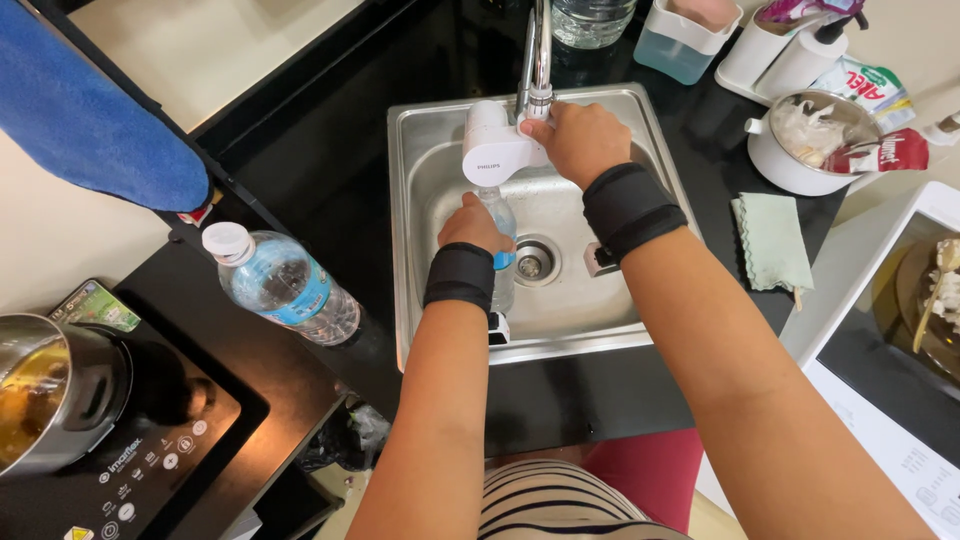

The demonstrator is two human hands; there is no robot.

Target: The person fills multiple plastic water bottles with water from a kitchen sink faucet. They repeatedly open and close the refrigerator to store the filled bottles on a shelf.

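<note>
Bottle (500, 225), small and clear, sits gripped in the left hand (472, 225) under the white tap filter (492, 148) by the sink's (620, 310) back edge; the right hand (578, 140) clasps the filter's side.

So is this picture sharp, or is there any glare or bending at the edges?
Head view: sharp and evenly lit; bright glare on the steel sink rim and the black counter; wide-lens bending stretches the forearms; the left hand hides much of the small bottle.

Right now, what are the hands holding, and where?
The left hand holds a clear plastic bottle near its top, under the white tap filter. The right hand grasps the filter's side.
</note>
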